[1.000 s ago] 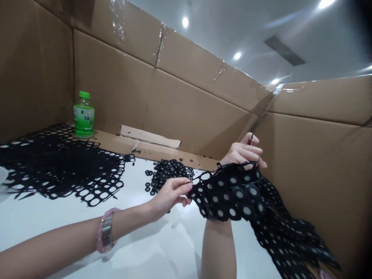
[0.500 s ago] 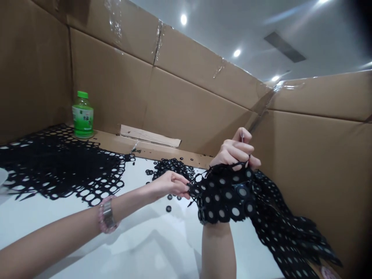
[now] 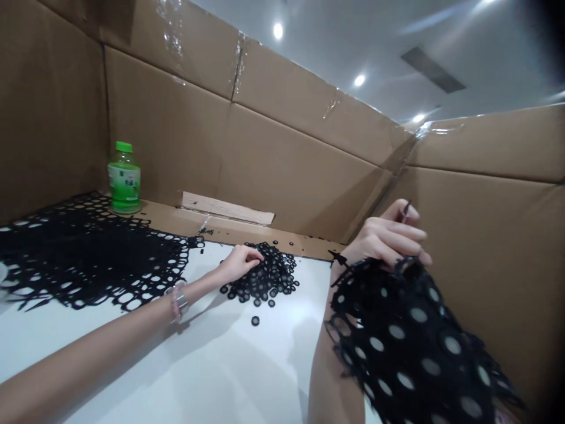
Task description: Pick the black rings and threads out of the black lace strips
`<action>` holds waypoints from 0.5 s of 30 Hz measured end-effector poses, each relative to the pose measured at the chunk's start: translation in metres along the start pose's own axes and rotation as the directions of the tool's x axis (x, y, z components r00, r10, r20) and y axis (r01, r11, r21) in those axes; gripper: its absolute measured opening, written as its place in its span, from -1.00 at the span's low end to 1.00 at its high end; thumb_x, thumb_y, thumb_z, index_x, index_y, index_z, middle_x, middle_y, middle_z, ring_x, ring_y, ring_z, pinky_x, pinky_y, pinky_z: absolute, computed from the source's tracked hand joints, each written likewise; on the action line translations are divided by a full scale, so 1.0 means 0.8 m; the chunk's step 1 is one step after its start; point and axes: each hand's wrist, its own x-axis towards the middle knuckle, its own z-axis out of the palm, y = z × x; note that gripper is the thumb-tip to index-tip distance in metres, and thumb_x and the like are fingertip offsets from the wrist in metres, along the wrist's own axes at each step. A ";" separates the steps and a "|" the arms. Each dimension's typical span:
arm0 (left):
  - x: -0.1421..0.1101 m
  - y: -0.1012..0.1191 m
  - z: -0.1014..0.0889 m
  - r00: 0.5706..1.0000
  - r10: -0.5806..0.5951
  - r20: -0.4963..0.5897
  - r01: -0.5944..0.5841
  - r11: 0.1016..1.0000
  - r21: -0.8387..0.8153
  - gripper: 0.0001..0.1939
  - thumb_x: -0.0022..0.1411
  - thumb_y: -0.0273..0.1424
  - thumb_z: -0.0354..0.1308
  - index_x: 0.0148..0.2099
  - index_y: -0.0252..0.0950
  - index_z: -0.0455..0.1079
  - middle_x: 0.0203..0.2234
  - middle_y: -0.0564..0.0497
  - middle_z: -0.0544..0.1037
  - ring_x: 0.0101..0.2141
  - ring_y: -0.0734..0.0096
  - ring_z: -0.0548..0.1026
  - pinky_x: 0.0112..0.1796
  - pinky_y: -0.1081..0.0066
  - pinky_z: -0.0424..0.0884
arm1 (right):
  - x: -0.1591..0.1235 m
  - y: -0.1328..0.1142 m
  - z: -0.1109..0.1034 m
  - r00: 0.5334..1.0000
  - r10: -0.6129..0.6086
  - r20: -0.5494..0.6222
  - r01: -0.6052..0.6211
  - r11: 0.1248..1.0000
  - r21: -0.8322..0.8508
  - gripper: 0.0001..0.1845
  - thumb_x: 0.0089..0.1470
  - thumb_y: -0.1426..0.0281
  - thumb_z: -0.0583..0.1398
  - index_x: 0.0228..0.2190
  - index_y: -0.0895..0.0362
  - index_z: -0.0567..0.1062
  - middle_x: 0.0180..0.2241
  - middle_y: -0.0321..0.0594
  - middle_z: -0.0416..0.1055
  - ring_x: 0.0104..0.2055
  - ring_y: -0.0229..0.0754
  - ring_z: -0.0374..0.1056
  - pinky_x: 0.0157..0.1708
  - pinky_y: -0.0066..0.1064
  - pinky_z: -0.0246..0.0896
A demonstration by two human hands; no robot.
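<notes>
My left hand (image 3: 241, 263) rests at the top edge of a heap of small black rubber rings (image 3: 265, 277), fingers curled; whether it holds a ring is hidden. One loose ring (image 3: 255, 320) lies apart on the white surface. My right hand (image 3: 388, 238) is raised and pinches a thin pointed tool (image 3: 405, 211) and the upper edge of a black perforated rubber sheet (image 3: 397, 347). That sheet hangs down across my right forearm, its round holes showing pale.
A punched black web (image 3: 88, 253) lies flat at the left on the white table (image 3: 198, 359). Behind it stands a green-capped drink bottle (image 3: 124, 179). Cardboard walls (image 3: 286, 165) rise at the back and right, with a loose cardboard strip (image 3: 227, 209) at their base.
My left hand has left the sheet and moved left onto the ring heap. My right hand has risen and moved right, and the sheet now drapes closer to me.
</notes>
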 end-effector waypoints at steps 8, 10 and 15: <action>-0.013 0.051 0.023 0.972 0.222 -0.073 -0.206 0.962 0.176 -0.73 0.17 -0.28 0.02 -0.12 -0.28 0.38 -0.16 -0.06 0.45 -0.15 0.26 0.36 -0.13 0.29 0.29 | 0.009 0.003 -0.005 0.959 0.080 0.272 -0.259 0.640 0.723 -0.46 0.13 0.30 -0.51 -0.15 0.07 0.13 -0.69 -0.37 0.06 -0.80 -0.36 -0.11 -0.79 -0.48 -0.50; -0.046 0.072 0.023 0.960 0.261 0.105 -0.263 0.965 0.007 -0.72 0.23 -0.28 -0.07 -0.14 -0.28 0.38 -0.23 -0.04 0.48 -0.23 0.34 0.41 -0.21 0.37 0.33 | 0.010 0.005 -0.001 0.944 0.024 0.328 -0.315 0.355 0.880 -0.37 0.07 0.14 -0.56 -0.15 0.05 0.11 -0.73 -0.48 -0.13 -0.82 -0.39 -0.34 -0.78 -0.47 -0.55; -0.113 0.067 0.020 0.602 0.529 0.598 -0.524 0.827 -0.204 -0.70 0.13 -0.34 0.07 -0.07 -0.26 0.38 -0.13 -0.09 0.48 -0.15 0.30 0.42 -0.10 0.42 0.31 | 0.011 0.013 -0.004 0.951 -0.016 0.309 -0.308 0.055 0.950 -0.35 0.03 0.05 -0.56 -0.17 0.03 0.09 -0.68 -0.54 -0.42 -0.73 -0.39 -0.56 -0.75 -0.44 -0.55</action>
